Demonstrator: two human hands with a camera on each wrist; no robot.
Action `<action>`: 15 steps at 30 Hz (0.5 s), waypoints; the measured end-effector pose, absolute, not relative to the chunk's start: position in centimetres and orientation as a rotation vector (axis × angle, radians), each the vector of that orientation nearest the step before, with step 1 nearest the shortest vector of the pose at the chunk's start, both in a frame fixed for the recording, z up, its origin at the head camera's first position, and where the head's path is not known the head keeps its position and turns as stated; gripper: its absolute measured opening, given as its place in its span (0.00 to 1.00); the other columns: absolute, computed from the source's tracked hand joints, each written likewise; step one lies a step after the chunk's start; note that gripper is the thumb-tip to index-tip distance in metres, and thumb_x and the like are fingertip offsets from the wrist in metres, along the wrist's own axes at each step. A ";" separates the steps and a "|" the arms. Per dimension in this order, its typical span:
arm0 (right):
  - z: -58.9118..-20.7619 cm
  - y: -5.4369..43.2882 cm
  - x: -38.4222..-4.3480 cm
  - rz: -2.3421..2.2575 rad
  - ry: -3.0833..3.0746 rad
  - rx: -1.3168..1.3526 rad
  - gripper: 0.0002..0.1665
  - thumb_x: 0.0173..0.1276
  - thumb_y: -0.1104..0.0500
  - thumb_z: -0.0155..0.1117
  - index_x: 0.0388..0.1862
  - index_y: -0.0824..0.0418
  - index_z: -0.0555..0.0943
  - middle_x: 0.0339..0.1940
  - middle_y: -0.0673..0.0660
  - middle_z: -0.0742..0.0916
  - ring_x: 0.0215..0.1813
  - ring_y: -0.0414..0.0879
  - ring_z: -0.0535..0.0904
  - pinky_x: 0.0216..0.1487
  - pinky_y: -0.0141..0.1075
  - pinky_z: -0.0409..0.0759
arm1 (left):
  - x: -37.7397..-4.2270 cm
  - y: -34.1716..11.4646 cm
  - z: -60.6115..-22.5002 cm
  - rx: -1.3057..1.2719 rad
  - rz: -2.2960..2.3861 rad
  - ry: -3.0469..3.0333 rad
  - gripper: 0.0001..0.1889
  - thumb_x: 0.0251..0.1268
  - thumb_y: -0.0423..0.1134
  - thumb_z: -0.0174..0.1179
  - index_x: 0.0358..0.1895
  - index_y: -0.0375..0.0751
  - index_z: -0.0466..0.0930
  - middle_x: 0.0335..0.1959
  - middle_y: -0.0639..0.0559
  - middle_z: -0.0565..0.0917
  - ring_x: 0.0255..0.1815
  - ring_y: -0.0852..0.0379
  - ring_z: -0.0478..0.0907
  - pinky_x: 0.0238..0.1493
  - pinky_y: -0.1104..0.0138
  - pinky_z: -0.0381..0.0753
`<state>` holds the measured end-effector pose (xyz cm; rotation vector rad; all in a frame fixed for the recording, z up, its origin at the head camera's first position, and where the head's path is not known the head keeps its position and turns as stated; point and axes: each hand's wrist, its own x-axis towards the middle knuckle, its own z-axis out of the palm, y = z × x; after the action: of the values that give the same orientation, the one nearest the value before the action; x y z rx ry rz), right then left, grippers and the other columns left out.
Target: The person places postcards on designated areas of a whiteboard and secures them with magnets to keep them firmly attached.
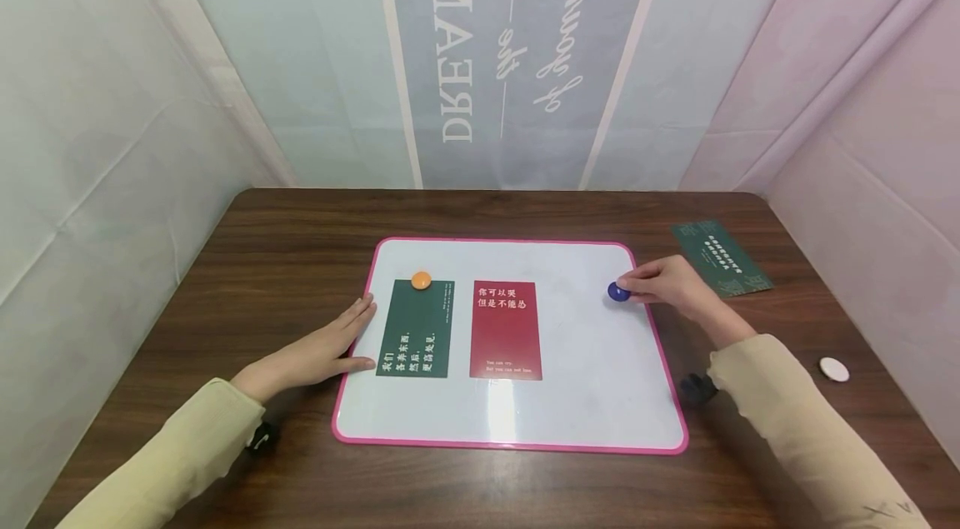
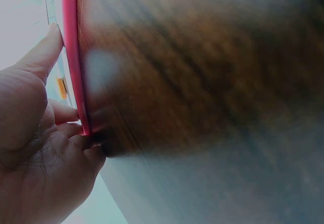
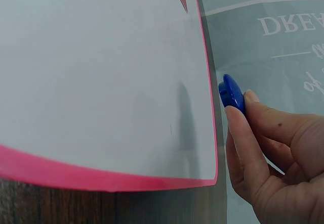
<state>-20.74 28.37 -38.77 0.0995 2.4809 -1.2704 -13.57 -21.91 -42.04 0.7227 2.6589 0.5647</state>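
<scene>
A whiteboard (image 1: pixel 577 412) with a pink rim lies on the table. My left hand (image 1: pixel 322 352) rests at its left edge, fingers extended; in the left wrist view the thumb and fingertips touch the rim. My right hand (image 1: pixel 671 287) pinches a round blue magnet (image 1: pixel 618 291) between thumb and fingers, above the board's right side. The right wrist view shows the magnet (image 3: pixel 232 93) tilted and apart from the board surface. On the board lie a green card (image 1: pixel 418 329), with an orange magnet (image 1: pixel 422 280) at its top edge, and a red card (image 1: pixel 506 333).
Right of the board another green card (image 1: pixel 722 257) lies slanted on the brown wooden table (image 1: pixel 300 221). A white round magnet (image 1: pixel 834 369) sits farther right. Fabric curtains (image 1: pixel 337 96) enclose the table at the back and sides.
</scene>
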 end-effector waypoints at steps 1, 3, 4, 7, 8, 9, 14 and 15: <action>-38.8 28.2 -20.8 -1.266 2.485 0.101 0.34 0.56 0.50 0.68 0.51 0.76 0.75 0.44 0.68 0.83 0.37 0.45 0.83 0.41 0.36 0.80 | -13.6 -21.9 -42.0 0.722 0.562 2.660 0.47 0.56 0.56 0.58 0.70 0.30 0.45 0.71 0.35 0.45 0.71 0.39 0.45 0.63 0.48 0.58; -38.8 28.0 -20.8 -1.269 2.487 0.101 0.34 0.55 0.50 0.68 0.50 0.76 0.75 0.43 0.68 0.83 0.36 0.45 0.83 0.41 0.36 0.80 | -13.6 -21.9 -42.0 0.725 0.561 2.663 0.47 0.56 0.55 0.59 0.70 0.29 0.45 0.71 0.35 0.45 0.71 0.39 0.45 0.63 0.48 0.57; -38.8 27.9 -20.9 -1.266 2.492 0.098 0.33 0.55 0.50 0.68 0.50 0.76 0.76 0.43 0.67 0.83 0.36 0.45 0.83 0.41 0.36 0.80 | -13.5 -21.9 -42.0 0.728 0.562 2.665 0.47 0.56 0.55 0.59 0.69 0.29 0.46 0.71 0.35 0.45 0.71 0.39 0.45 0.63 0.48 0.57; -38.9 27.5 -21.0 -1.277 2.491 0.084 0.32 0.55 0.51 0.69 0.49 0.75 0.77 0.42 0.65 0.84 0.35 0.44 0.83 0.41 0.35 0.80 | -13.6 -21.9 -42.0 0.736 0.569 2.666 0.47 0.56 0.54 0.60 0.69 0.29 0.46 0.71 0.35 0.45 0.71 0.39 0.45 0.63 0.48 0.58; -38.9 27.4 -21.1 -1.281 2.490 0.078 0.31 0.55 0.51 0.69 0.49 0.75 0.77 0.41 0.65 0.84 0.34 0.43 0.82 0.40 0.35 0.80 | -13.6 -21.9 -42.1 0.739 0.572 2.667 0.47 0.56 0.54 0.60 0.69 0.29 0.46 0.71 0.35 0.45 0.71 0.39 0.45 0.63 0.48 0.57; -38.9 27.3 -21.1 -1.284 2.487 0.070 0.31 0.55 0.52 0.69 0.48 0.75 0.77 0.40 0.64 0.84 0.34 0.42 0.82 0.40 0.35 0.80 | -13.6 -21.9 -42.1 0.741 0.573 2.667 0.47 0.56 0.53 0.60 0.69 0.29 0.46 0.71 0.35 0.45 0.71 0.39 0.45 0.63 0.48 0.57; -39.0 26.7 -21.5 -1.297 2.466 0.053 0.30 0.55 0.52 0.69 0.48 0.75 0.77 0.39 0.63 0.85 0.34 0.42 0.83 0.40 0.35 0.80 | -13.6 -22.0 -42.4 0.744 0.572 2.668 0.47 0.57 0.55 0.59 0.70 0.29 0.45 0.72 0.36 0.44 0.71 0.38 0.45 0.63 0.48 0.56; -39.0 26.5 -21.6 -1.293 2.468 0.048 0.30 0.55 0.52 0.69 0.48 0.74 0.77 0.40 0.63 0.85 0.34 0.42 0.83 0.40 0.35 0.80 | -13.6 -22.0 -42.4 0.744 0.573 2.667 0.47 0.57 0.55 0.58 0.70 0.29 0.45 0.72 0.36 0.44 0.71 0.38 0.45 0.64 0.48 0.56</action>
<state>-21.58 26.51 -39.00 0.0482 2.4681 -1.2926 -13.63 -22.02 -42.38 0.7442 2.6671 0.5734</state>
